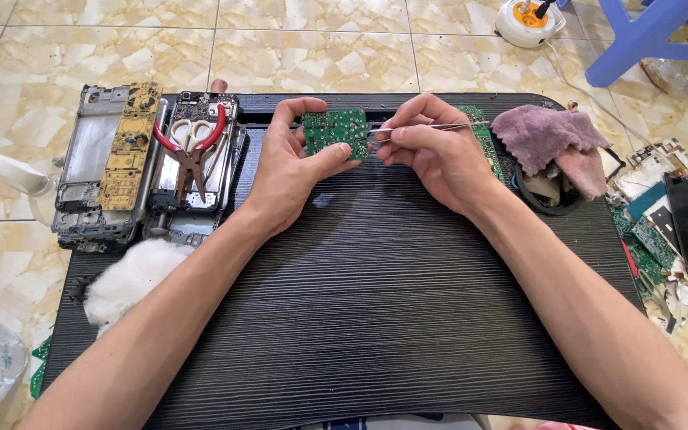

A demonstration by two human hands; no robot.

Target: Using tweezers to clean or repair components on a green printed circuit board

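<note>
My left hand (288,163) holds a small green circuit board (334,132) upright between thumb and fingers, above the far part of a black ribbed board (360,295). In my right hand (433,151) I pinch metal tweezers (439,127), whose tips touch the right edge of the circuit board. Both forearms rest across the black board.
Opened phone frames (113,163) lie at the left, with red-handled pliers (193,151) on one of them. A white cotton wad (130,275) sits at the left edge. A pink cloth (551,139) and a green board strip (483,139) lie right. Loose electronics parts (670,223) cover the tiled floor.
</note>
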